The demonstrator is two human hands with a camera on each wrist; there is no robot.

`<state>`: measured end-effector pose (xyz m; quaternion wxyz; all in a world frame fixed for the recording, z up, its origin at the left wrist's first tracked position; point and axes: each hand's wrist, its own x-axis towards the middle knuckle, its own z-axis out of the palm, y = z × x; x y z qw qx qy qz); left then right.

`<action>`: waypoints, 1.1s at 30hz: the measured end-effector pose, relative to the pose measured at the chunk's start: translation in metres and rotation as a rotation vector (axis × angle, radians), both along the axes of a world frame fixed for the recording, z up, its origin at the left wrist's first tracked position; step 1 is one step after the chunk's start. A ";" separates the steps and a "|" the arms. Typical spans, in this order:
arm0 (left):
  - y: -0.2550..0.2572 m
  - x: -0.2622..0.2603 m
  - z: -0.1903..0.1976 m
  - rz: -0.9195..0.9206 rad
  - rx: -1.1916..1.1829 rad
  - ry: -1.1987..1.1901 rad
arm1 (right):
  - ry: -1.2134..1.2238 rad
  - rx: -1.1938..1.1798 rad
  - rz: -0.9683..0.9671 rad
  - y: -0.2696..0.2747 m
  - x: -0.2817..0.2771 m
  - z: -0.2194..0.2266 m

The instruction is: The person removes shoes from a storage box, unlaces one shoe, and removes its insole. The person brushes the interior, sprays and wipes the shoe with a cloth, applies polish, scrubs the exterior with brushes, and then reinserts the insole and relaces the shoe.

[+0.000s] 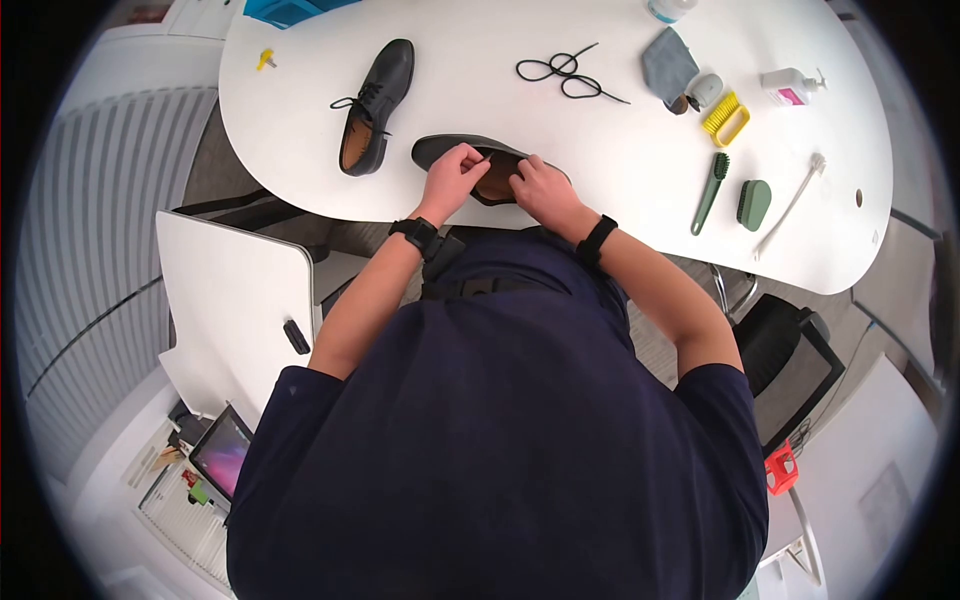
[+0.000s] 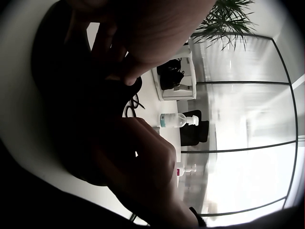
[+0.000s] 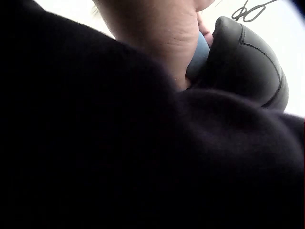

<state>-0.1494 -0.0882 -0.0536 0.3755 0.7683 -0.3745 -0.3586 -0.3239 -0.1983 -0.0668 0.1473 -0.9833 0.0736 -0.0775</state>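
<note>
The left hand (image 1: 455, 182) works with its thumb and fingertips brought together at the mouth of the shoe (image 1: 440, 149), seeming to pinch a dark sliver there, which I take to be the edge of the upper, though it is too small to be sure. The right hand (image 1: 550, 196) grasps the opposite part of the same opening, its fingers bent in over the rim. Between the two grips the brown insole (image 1: 496, 183) shows. The shoe sits at the near edge of the tabletop (image 1: 480, 100), right in front of the person. Beyond it lies a loose black lace (image 1: 570, 75), looped on itself and touched by neither hand, and to the left a laced shoe (image 1: 388, 78) stands with its bow tied. Farther right are a grey cloth (image 1: 668, 68), a yellow brush (image 1: 717, 116), a green brush (image 1: 711, 195) and a pump bottle (image 1: 790, 88). Judging by this, the step in hand is opening and arranging the shoe's upper, probably ahead of lacing. The next move likely calls for settling the flaps evenly, then freeing one hand to reach for the lace while the other steadies the shoe.
</note>
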 end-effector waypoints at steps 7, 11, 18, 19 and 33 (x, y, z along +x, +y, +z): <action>0.001 0.004 -0.003 -0.020 -0.002 0.029 | 0.039 0.030 0.067 -0.008 -0.010 0.001; 0.001 0.006 0.001 -0.027 0.036 0.028 | -0.062 0.034 0.133 -0.014 -0.013 0.005; 0.007 0.006 -0.004 0.008 0.038 0.044 | -0.071 0.101 0.243 -0.022 -0.030 0.036; 0.009 0.006 -0.004 0.015 0.041 0.041 | 0.001 0.118 0.266 -0.023 -0.036 0.039; 0.007 0.003 -0.006 0.040 0.038 0.043 | 0.074 -0.342 0.238 -0.010 -0.052 0.008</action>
